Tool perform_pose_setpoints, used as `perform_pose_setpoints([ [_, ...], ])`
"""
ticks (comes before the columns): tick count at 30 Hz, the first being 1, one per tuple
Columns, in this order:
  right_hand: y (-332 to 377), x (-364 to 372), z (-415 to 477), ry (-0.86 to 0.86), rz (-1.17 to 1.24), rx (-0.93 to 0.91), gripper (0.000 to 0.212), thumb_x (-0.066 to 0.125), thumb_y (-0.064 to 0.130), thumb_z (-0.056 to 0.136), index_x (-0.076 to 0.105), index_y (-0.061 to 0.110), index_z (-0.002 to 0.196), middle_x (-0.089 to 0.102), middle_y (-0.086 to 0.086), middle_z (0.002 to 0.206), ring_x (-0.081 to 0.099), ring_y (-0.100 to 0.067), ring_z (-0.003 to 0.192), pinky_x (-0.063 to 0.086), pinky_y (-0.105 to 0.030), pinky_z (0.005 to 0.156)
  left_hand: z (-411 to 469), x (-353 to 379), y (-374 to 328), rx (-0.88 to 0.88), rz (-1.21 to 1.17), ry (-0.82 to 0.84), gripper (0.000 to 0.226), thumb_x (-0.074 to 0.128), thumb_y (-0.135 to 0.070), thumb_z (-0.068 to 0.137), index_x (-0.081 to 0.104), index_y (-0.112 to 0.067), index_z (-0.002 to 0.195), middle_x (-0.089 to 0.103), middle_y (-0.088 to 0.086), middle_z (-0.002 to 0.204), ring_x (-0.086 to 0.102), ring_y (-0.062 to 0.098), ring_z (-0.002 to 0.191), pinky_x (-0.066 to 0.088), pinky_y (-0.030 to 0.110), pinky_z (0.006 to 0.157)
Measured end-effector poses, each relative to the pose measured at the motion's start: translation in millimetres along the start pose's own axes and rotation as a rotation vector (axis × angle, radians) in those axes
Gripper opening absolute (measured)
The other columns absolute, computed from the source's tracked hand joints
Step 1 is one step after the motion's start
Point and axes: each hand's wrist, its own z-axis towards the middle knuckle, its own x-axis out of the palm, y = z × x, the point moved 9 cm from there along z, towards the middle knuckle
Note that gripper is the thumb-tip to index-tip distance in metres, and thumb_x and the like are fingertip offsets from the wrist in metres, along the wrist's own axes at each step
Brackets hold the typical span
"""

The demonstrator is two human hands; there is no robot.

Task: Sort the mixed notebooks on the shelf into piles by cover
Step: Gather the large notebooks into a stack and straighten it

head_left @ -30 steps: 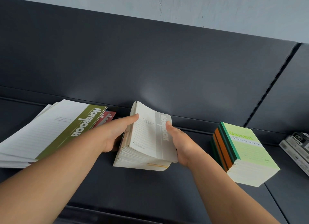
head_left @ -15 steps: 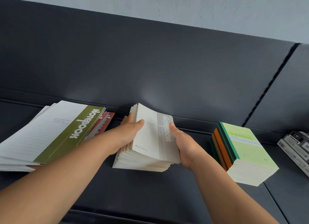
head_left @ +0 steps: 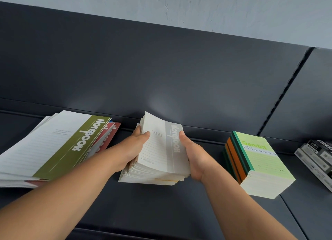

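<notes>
Head view: left hand [head_left: 136, 146] and right hand [head_left: 195, 155] grip the grey pile [head_left: 161, 155]; Gambit pile [head_left: 260, 164] looks sorted, olive-topped heap [head_left: 53, 146] mixed

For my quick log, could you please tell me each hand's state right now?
Left hand: holding the left side of the grey-banded Notebook pile.
Right hand: holding that pile's right side.

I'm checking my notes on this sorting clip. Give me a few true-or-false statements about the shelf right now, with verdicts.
1. The left hand and right hand both grip the grey-striped notebook pile. True.
2. The Gambit pile has a red top cover. False: it is light green.
3. The olive-striped notebook lies left of the gripped pile. True.
4. The Gambit pile touches the right hand. False: they are apart.
</notes>
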Motion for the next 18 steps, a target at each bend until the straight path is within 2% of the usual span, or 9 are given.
perform_pose_setpoints([
  [2,0.4,-0.6,-0.7,0.008,0.006,-0.002,0.053,0.054,0.064,0.09,0.066,0.023,0.12,0.076,0.001,0.109,0.073,-0.025,0.098,0.057,-0.046,0.09,-2.4,-3.6,2.8,-0.021,-0.047,-0.019,0.064,0.036,-0.047,0.102,0.0,-0.038,0.155,0.028,-0.004,0.159,0.034,0.021,0.142,0.032,0.034,0.108],
  [4,0.3,1.3,0.7,0.019,0.014,-0.003,0.054,0.053,0.065,0.089,0.068,0.023,0.119,0.076,0.001,0.109,0.072,-0.025,0.1,0.056,-0.046,0.093,-1.4,-6.9,7.4,-0.032,-0.061,-0.043,0.077,0.038,-0.063,0.094,-0.001,-0.037,0.155,0.016,-0.006,0.162,0.023,0.02,0.147,0.022,0.041,0.118],
  [5,1.5,4.3,-0.7,0.022,0.001,-0.004,0.057,0.054,0.069,0.086,0.069,0.025,0.119,0.076,0.002,0.11,0.072,-0.025,0.102,0.054,-0.047,0.096,-0.4,-6.1,9.9,-0.051,-0.082,-0.028,0.083,0.038,-0.072,0.088,0.004,-0.036,0.155,0.018,-0.006,0.162,0.023,0.02,0.147,0.02,0.045,0.12],
  [6,2.2,6.1,-1.1,0.016,-0.015,-0.002,0.063,0.057,0.074,0.079,0.068,0.027,0.12,0.075,0.003,0.112,0.071,-0.025,0.104,0.053,-0.047,0.098,0.3,-4.6,12.3,-0.073,-0.111,-0.01,0.085,0.038,-0.077,0.085,0.014,-0.035,0.155,0.026,-0.003,0.16,0.028,0.021,0.146,0.022,0.046,0.119],
  [8,1.4,10.4,0.3,0.019,-0.03,0.003,0.078,0.061,0.081,0.063,0.066,0.031,0.122,0.073,0.005,0.116,0.069,-0.025,0.107,0.051,-0.048,0.1,-1.1,-3.5,15.1,-0.103,-0.179,-0.006,0.076,0.034,-0.073,0.089,0.038,-0.027,0.149,0.046,0.002,0.149,0.042,0.024,0.138,0.029,0.044,0.116],
  [11,4.0,19.8,-4.1,0.051,-0.039,-0.022,0.08,0.061,0.08,0.066,0.062,0.031,0.128,0.071,0.005,0.121,0.068,-0.024,0.111,0.05,-0.047,0.102,-1.9,-7.2,14.9,-0.079,-0.195,-0.002,0.066,0.034,-0.067,0.093,0.052,-0.023,0.139,0.056,0.005,0.14,0.051,0.027,0.13,0.035,0.046,0.113],
  [15,5.2,19.6,-5.1,0.065,-0.04,-0.029,0.064,0.054,0.072,0.083,0.064,0.026,0.125,0.074,0.002,0.115,0.071,-0.025,0.106,0.052,-0.047,0.098,-5.8,-8.9,11.8,-0.09,-0.154,0.009,0.067,0.04,-0.066,0.092,0.043,-0.027,0.146,0.054,0.004,0.143,0.049,0.026,0.131,0.034,0.045,0.113],
  [18,6.8,16.8,-5.5,0.049,-0.088,-0.043,0.064,0.053,0.07,0.085,0.058,0.025,0.13,0.072,0.001,0.118,0.071,-0.025,0.104,0.055,-0.046,0.094,-11.4,-6.9,2.9,-0.069,-0.089,0.012,0.07,0.041,-0.061,0.094,0.02,-0.032,0.154,0.043,-0.002,0.151,0.041,0.022,0.137,0.03,0.035,0.107],
])
